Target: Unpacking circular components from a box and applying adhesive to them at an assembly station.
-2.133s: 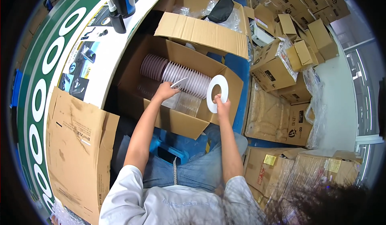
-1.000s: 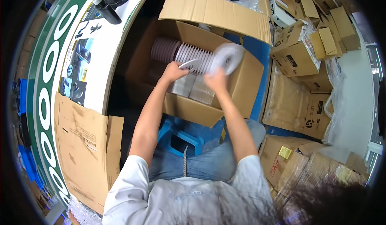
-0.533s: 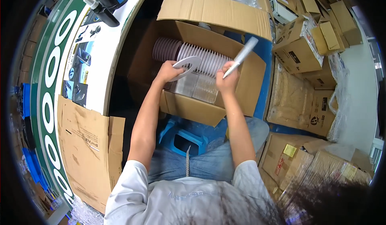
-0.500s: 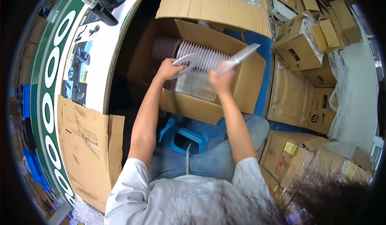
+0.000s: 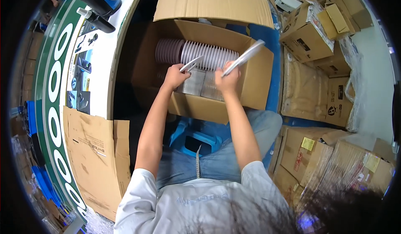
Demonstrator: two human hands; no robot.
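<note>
White ring [image 5: 243, 57] pinched by right hand [image 5: 227, 80] — now edge-on | left hand [image 5: 175, 76] still grips another disc [image 5: 191, 64]

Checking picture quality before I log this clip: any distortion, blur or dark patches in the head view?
Head view: strong fisheye bending, black vignette at the corners; the open brown cardboard box curves. The thin white disc in the right hand is slightly motion-smeared. Deep shadow fills the box's left side. Dark blurred hair intrudes lower right.

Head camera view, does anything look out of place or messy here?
Nothing looks spilled or damaged. The rings sit in a neat row inside the open box; each hand, left and right, holds one. The cartons on the floor beside it lie in a jumble.
</note>
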